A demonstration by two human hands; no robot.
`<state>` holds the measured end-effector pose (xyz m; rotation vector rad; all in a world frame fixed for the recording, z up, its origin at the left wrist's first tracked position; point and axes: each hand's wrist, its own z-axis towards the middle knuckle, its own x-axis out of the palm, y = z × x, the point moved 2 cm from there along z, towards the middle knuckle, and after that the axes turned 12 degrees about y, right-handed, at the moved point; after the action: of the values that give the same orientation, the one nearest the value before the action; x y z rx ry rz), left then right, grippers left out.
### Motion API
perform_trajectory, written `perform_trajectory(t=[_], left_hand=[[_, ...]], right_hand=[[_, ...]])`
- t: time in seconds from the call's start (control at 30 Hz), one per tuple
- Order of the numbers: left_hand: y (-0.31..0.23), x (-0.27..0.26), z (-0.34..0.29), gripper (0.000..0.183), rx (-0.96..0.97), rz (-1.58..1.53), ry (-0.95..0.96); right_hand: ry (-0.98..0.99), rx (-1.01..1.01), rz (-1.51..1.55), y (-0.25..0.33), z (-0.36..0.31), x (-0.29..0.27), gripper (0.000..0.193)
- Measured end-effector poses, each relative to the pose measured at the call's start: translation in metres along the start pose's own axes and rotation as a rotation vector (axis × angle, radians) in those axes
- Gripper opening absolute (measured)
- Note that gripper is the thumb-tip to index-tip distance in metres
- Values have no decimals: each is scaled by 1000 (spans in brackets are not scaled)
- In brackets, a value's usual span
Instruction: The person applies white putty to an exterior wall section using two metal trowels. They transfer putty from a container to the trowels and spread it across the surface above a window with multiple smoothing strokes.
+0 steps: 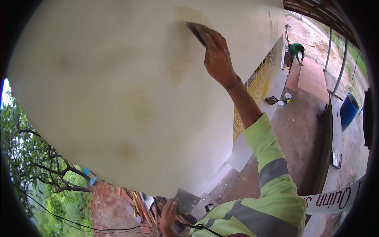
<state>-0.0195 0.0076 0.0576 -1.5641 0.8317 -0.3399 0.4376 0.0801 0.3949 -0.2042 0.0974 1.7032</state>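
My right hand (219,59) is raised high against a large off-white wall (90,91). Its fingers are closed round a dark, flat-bladed scraper (196,33), whose edge meets the wall beside a beige smear (193,15). Other tan patches (144,106) mark the surface lower down. Low at the bottom of the view, my left hand (168,215) grips a flat grey plate (186,201), perhaps a second wide blade; its handle is hidden.
A band of yellow tiles (258,85) runs along the wall's lower part. On the right stand a small bucket (288,96), a black tray (272,100) and a blue barrel (349,110). A person in green (295,50) bends over pinkish boards (314,81). Scrap wood (138,205) lies below.
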Motion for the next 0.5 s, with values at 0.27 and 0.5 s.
perform_trajectory(t=[0.27, 0.5], left_hand=[[1, -1, -12, 35, -15, 2, -21], [-9, -3, -38, 35, -55, 69, -187]], right_hand=[[62, -366, -62, -45, 70, -8, 63], [328, -430, -217, -84, 46, -22, 64]])
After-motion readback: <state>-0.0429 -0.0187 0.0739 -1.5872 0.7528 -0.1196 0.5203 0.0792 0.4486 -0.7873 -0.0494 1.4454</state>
